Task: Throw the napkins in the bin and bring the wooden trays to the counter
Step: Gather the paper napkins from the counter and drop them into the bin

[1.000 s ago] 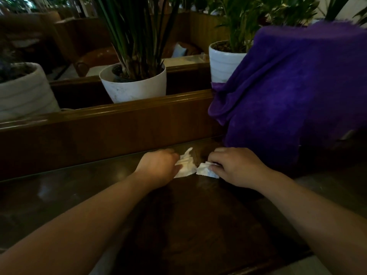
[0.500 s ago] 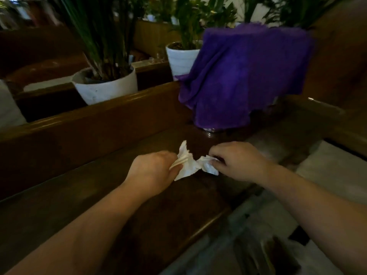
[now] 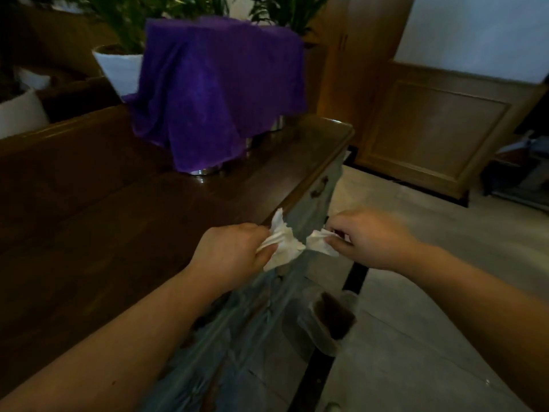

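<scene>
Two crumpled white napkins are held in the air past the front edge of the dark wooden counter (image 3: 124, 233), above the floor. The larger napkin (image 3: 282, 243) is gripped in the left hand (image 3: 234, 254), whose fingers are curled tightly around its bunched end, so that the loose paper fans out to the right of the fist. The smaller napkin (image 3: 320, 243) is pinched in the right hand (image 3: 368, 237) between thumb and bent fingers. The two napkins are seen just beside each other; whether they touch cannot be told. Both forearms are stretched forward from the bottom of the view, and both are bare.

Below the hands, on the pale tiled floor (image 3: 445, 337), a small bin (image 3: 326, 322) with a clear liner over its rim is seen, its dark inside facing upward. It stands next to the grey-blue cabinet front (image 3: 312, 200) under the counter, on which a dark drawer handle (image 3: 319, 185) is visible.

Further back on the counter, an object is covered by a purple cloth (image 3: 217, 93), with a shiny metal base showing beneath its hem. Behind the cloth, white plant pots (image 3: 121, 69) with green leaves are lined up beyond a wooden ledge. To the right, a light wooden panelled wall (image 3: 436, 129) is seen.
</scene>
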`<state>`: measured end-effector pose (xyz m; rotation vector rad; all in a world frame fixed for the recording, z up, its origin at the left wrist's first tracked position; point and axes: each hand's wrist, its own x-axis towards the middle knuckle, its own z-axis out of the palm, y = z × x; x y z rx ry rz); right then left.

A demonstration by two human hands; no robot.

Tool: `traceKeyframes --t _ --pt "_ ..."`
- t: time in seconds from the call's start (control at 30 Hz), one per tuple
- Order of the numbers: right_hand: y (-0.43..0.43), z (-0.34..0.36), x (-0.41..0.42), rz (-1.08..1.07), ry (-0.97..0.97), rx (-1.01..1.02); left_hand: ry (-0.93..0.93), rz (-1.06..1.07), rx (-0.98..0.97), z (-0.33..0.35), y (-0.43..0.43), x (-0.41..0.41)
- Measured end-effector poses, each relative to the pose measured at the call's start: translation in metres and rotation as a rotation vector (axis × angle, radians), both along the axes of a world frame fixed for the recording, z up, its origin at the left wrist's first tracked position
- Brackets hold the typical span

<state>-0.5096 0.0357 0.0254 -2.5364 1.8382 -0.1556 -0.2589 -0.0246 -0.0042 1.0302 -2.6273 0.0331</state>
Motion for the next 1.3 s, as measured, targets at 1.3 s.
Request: traceKeyframes --t 1.3 --pt "-0.082 -0.511 -0.301 -0.778 -0.491 0.455 -0.241 0.020 0.534 -0.436 -0.156 -0.345"
